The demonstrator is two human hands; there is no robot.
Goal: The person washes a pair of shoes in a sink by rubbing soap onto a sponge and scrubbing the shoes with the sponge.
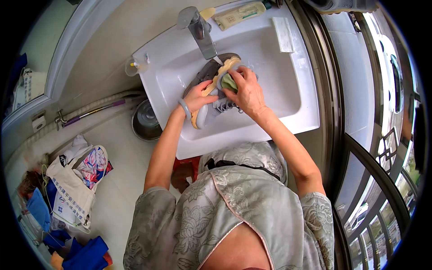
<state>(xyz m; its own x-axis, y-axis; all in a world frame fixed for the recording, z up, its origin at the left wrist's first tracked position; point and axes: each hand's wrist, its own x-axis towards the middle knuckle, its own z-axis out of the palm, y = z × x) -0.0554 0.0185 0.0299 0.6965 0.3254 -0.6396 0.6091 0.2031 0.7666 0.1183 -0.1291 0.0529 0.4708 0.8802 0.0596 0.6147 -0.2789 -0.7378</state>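
Note:
A grey shoe [209, 74] with a cream, wavy-edged sole lies on its side in the white sink [281, 90], beneath the metal faucet [201, 36]. My left hand [198, 98] grips the shoe around its sole, with a grey-blue band on the wrist. In my right hand [247, 90] is a green scrubbing pad [229, 82], held by the fingers against the shoe. Laces show below the right hand. A stream of water from the faucet meets the shoe near its upper end.
On the sink's back rim lie a tube [239, 15] and a white bar-shaped item [283, 34]. A small clear cup [133, 66] is at the left rim. Metal basins [147, 119] stand below left. A cloth bag [74, 189] lies farther left; a barred window is at right.

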